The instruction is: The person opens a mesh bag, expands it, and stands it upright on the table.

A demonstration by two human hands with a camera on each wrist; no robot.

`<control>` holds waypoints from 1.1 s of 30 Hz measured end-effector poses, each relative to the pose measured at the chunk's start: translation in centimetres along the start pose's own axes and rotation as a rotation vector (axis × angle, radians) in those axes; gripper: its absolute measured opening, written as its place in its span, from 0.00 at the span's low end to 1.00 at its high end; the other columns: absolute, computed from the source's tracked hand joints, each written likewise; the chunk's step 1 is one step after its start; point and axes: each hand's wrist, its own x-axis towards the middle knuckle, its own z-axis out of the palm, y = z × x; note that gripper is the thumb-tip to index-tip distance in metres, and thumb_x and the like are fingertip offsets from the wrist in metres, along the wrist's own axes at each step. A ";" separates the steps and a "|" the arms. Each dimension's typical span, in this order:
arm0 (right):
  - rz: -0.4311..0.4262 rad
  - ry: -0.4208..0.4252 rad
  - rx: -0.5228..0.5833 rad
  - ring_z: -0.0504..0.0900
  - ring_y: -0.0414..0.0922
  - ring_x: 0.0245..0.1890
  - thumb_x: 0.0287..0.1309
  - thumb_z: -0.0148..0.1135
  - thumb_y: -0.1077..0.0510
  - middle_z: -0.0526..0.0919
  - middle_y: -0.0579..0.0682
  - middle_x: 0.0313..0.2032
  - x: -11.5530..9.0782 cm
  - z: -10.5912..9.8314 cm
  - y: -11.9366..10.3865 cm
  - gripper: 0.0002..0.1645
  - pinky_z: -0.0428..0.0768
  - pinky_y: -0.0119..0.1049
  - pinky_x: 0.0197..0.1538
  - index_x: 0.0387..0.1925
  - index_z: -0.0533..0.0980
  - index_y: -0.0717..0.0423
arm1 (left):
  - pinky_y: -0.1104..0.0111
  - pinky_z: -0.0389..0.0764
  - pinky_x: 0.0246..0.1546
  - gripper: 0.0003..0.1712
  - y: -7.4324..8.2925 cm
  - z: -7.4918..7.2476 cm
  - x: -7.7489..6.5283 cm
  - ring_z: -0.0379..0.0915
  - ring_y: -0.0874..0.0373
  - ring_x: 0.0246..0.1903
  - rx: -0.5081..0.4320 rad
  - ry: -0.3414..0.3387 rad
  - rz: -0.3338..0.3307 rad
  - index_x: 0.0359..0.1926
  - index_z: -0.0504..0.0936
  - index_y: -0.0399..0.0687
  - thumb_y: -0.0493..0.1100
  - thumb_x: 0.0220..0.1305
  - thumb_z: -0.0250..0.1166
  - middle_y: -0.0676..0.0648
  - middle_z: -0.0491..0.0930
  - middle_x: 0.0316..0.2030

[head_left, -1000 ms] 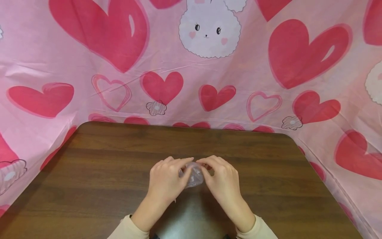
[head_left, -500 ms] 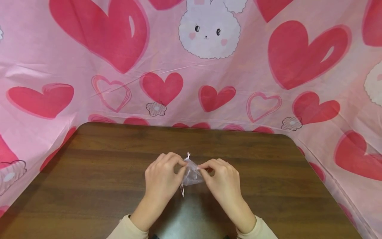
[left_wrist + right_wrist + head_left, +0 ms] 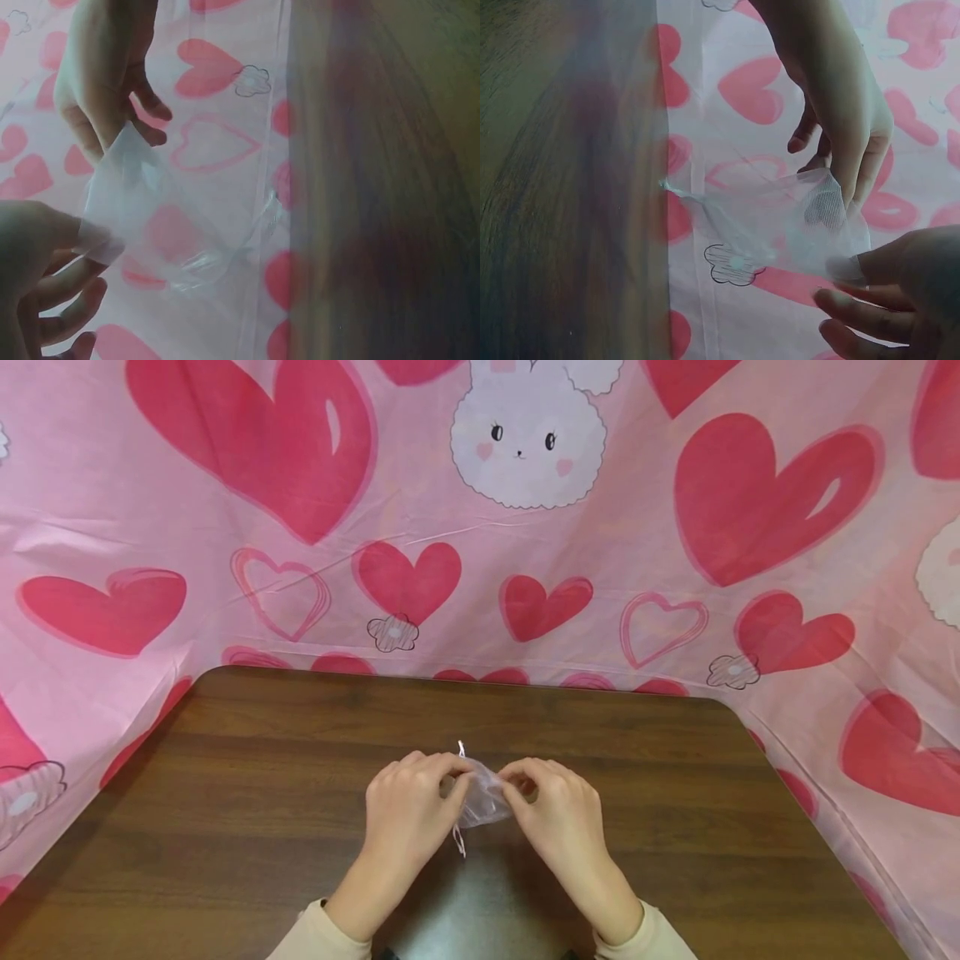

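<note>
A small sheer white drawstring pouch is held up above the table between both hands. My left hand pinches its left side between thumb and index finger. On the opposite side my right hand pinches a corner of the fabric the same way. Thin drawstring ends stick out past the left hand, one toward the far side and one toward the near side. In the left wrist view the translucent pouch is spread between the hands, its remaining fingers loosely bent. The right wrist view shows the gathered cord trailing off the pouch.
A dark brown wooden table with rounded far corners lies beneath the hands. Pink cloth printed with red hearts and a white rabbit face hangs behind and along both sides.
The left hand has shifted slightly left and regripped the pouch; both drawstring ends, mostly hidden a second ago, now show. The right hand has hardly moved and keeps its pinch.
</note>
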 end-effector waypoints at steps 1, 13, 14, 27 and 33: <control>-0.001 -0.003 0.000 0.76 0.34 0.22 0.43 0.79 0.60 0.81 0.39 0.23 0.0 0.0 0.0 0.10 0.72 0.32 0.23 0.29 0.86 0.45 | 0.67 0.71 0.20 0.08 -0.1 -0.1 0.1 0.71 0.63 0.18 0.001 0.011 -0.012 0.30 0.90 0.59 0.41 0.47 0.77 0.60 0.79 0.17; -0.025 0.052 0.027 0.71 0.33 0.18 0.41 0.79 0.61 0.81 0.39 0.21 0.2 -0.4 0.5 0.09 0.69 0.32 0.21 0.25 0.86 0.46 | 0.65 0.75 0.24 0.15 0.0 -0.4 0.1 0.77 0.60 0.25 -0.002 -0.100 -0.002 0.40 0.89 0.59 0.42 0.48 0.77 0.58 0.84 0.26; -0.022 0.050 0.027 0.69 0.33 0.17 0.41 0.80 0.61 0.81 0.39 0.21 0.2 -0.4 0.5 0.09 0.68 0.31 0.21 0.25 0.86 0.46 | 0.65 0.76 0.25 0.17 0.0 -0.4 0.1 0.78 0.60 0.27 -0.006 -0.115 0.010 0.41 0.88 0.60 0.43 0.47 0.77 0.59 0.85 0.29; -0.035 0.047 0.045 0.76 0.35 0.21 0.39 0.82 0.59 0.80 0.39 0.22 0.0 -0.2 0.0 0.13 0.73 0.34 0.24 0.26 0.83 0.45 | 0.67 0.74 0.23 0.09 0.1 -0.2 -0.1 0.75 0.62 0.23 -0.017 -0.003 0.049 0.31 0.90 0.59 0.44 0.45 0.80 0.59 0.84 0.24; -0.020 -0.030 0.028 0.78 0.35 0.23 0.45 0.79 0.59 0.81 0.38 0.22 -0.1 -0.2 -0.1 0.08 0.72 0.32 0.23 0.29 0.87 0.45 | 0.66 0.72 0.20 0.08 -0.1 -0.2 0.1 0.74 0.60 0.20 0.002 0.043 0.005 0.29 0.90 0.58 0.41 0.45 0.79 0.58 0.83 0.21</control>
